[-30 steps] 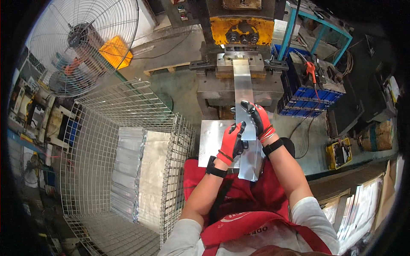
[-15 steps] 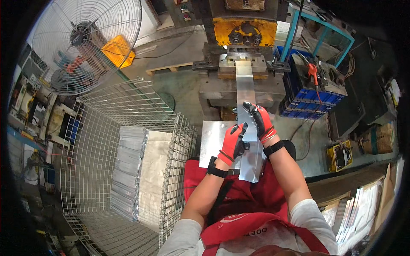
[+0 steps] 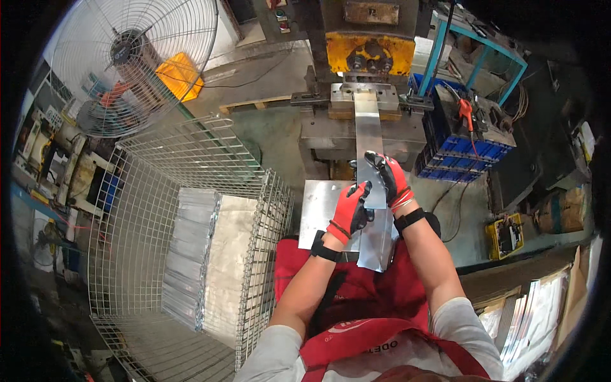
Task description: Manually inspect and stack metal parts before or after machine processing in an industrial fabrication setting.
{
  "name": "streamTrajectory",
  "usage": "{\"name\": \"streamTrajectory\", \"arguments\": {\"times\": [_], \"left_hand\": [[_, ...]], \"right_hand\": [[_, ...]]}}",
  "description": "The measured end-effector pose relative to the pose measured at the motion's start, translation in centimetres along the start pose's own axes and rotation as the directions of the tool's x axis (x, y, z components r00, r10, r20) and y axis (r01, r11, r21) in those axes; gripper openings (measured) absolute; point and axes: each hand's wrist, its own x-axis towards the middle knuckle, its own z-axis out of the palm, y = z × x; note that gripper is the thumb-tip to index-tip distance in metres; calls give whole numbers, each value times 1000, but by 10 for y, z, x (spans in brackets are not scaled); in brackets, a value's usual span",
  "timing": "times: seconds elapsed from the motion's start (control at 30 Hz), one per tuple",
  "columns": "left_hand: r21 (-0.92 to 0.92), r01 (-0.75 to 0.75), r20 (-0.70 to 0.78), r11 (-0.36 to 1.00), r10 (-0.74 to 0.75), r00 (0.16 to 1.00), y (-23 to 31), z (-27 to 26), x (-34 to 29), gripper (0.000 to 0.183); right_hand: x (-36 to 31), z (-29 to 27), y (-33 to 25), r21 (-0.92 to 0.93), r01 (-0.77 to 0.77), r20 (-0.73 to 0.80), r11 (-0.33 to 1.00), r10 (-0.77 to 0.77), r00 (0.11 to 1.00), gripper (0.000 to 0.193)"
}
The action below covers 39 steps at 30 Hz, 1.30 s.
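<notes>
Holds the metal strip point(image 3: 368, 130) by its near end, with left hand point(image 3: 350, 209) and right hand point(image 3: 391, 177) closed at opposite edges, probably to steady and align it; rests its far end on the die block point(image 3: 388, 99), well ahead of the grip; has more sheet metal point(image 3: 375, 247) just below, likely for easy reach.

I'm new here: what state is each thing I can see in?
Metal strip: held in both hands, far end at the press.
Left hand: gloved, gripping the strip.
Right hand: gloved, gripping the strip.
Press: running or stopped, cannot tell.
Wire basket: partly filled.
Blue crates: stacked.
Red tool: lying atop the crates.
Fan: spinning or not, cannot tell.
</notes>
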Motion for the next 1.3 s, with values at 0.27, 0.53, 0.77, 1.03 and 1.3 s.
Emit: {"name": "streamTrajectory", "arguments": {"times": [0.27, 0.53, 0.77, 1.03, 1.3], "left_hand": [[493, -420, 177, 762, 384, 906, -14, -22, 5, 18], [224, -183, 65, 957, 173, 983, -4, -12, 1, 19], [-20, 84, 18, 996, -83, 996, 8, 1, -6, 23], [54, -8, -18, 999, 9, 1000, -4, -14, 9, 27], [90, -47, -46, 995, 52, 998, -7, -13, 8, 26]], "right_hand": [[0, 9, -5, 3, 70, -15, 998, -70, 997, 35], [-4, 11, -11, 25, 62, 27, 998, -62, 998, 37], [-2, 4, -3, 83, -1, 9, 997, 0, 1000, 36], [-5, 10, -9, 16, 47, 82, 999, -48, 995, 31], [-20, 10, -19, -461, 383, 192, 801, -331, 924, 53]]}}
